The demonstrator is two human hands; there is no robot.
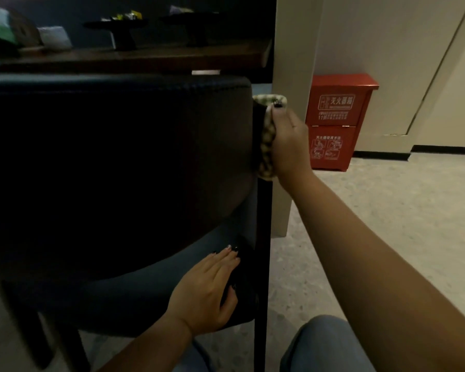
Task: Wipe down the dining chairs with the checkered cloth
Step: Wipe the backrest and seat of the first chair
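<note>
A dark upholstered dining chair (113, 167) fills the left of the view, seen from behind its curved backrest. My right hand (287, 140) grips the checkered cloth (267, 146) and presses it against the backrest's right edge, at the top of the black rear leg. My left hand (207, 291) rests on the back right corner of the seat cushion, fingers straight on top and thumb over the edge. Most of the cloth is hidden behind my right hand.
A wooden dining table (134, 56) with dark stands and packets lies beyond the chair. A red fire-extinguisher box (336, 122) stands on the floor by a beige pillar (293, 63). Speckled floor (387, 224) opens to the right. My knee (325, 345) is at the bottom.
</note>
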